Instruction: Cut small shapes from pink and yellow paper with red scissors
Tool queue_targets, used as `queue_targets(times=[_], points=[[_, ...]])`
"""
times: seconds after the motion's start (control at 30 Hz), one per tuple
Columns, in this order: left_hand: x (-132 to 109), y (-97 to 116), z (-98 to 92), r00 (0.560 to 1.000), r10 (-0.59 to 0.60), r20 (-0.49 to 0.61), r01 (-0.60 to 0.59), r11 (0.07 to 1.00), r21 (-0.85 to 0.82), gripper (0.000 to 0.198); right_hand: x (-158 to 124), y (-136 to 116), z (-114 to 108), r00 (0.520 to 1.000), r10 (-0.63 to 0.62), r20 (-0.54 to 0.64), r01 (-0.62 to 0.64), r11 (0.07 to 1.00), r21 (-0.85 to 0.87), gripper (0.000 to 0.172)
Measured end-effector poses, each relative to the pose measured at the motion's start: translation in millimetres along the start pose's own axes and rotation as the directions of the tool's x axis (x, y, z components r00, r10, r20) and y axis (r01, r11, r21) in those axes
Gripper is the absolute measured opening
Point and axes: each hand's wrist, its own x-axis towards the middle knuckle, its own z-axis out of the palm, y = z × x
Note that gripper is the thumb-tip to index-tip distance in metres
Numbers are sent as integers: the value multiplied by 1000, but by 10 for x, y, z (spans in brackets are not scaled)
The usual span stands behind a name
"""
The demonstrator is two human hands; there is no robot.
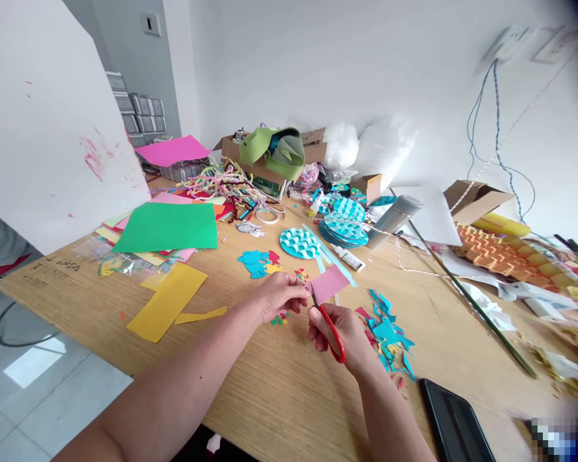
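My left hand (279, 295) pinches the left edge of a small pink paper piece (330, 283) and holds it just above the wooden table (270, 385). My right hand (344, 333) grips red-handled scissors (330, 330), whose blades meet the pink piece's lower left corner. Blue and red paper scraps (388, 333) lie just right of my right hand. A blue paper fish (256, 263) lies beyond my left hand.
Yellow paper (166, 301) and green and pink sheets (168, 228) lie at left. Blue scalloped discs (299, 244), a glue tube (347, 258), boxes and clutter fill the back. A dark tablet (455, 423) lies near right. A thin green rod (467, 298) runs diagonally at right.
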Motion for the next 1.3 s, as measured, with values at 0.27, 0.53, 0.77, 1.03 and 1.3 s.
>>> queue_targets(times=[0.27, 0.53, 0.77, 1.03, 1.3], points=[[6, 6, 6, 1000, -16, 8, 16, 1000, 8, 16, -18, -3, -28, 998, -39, 47, 39, 999, -10, 48], [5, -6, -14, 1000, -23, 10, 23, 999, 41, 16, -34, -16, -48, 997, -32, 75, 34, 999, -23, 48], [-2, 2, -13, 999, -32, 11, 32, 999, 42, 18, -45, -56, -39, 998, 4, 61, -2, 1000, -25, 49], [-12, 6, -8, 999, -31, 33, 30, 999, 10, 24, -23, -17, -15, 1000, -4, 10, 4, 1000, 26, 47], [-6, 9, 9, 999, -12, 40, 13, 999, -31, 24, -15, -2, 5, 1000, -25, -4, 25, 999, 37, 47]])
